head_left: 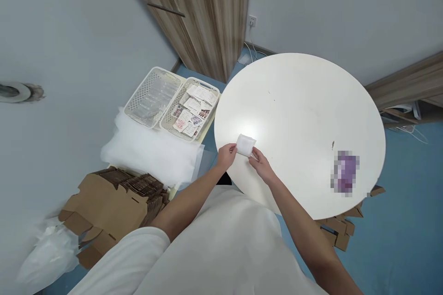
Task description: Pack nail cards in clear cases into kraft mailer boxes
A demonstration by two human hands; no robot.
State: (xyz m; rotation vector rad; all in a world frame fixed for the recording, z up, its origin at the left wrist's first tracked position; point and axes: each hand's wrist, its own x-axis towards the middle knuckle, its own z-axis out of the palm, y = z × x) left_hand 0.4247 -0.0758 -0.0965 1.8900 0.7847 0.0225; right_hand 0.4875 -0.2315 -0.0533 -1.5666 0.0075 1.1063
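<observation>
A small white wrapped packet point(245, 145), its wrapping whitish and slightly see-through, is held at the near left edge of the round white table point(304, 101). My left hand point(227, 156) pinches its left side between thumb and fingers. On the opposite side my right hand point(260, 163) grips the lower right edge, fingertips closed on it. What lies inside the wrapping I cannot make out. Left of the table, a white basket point(165, 120) holds printed cards and small packets, and a second white basket point(129, 107) beside it holds clear plastic bags.
White foam sheets point(152, 150) lie stacked at the left. Nearer stands a pile of flattened cardboard boxes point(107, 203), with a white plastic bag point(51, 253) beside it. A pixelated purple item point(346, 173) rests at the table's right. More cardboard point(341, 230) sits below that edge.
</observation>
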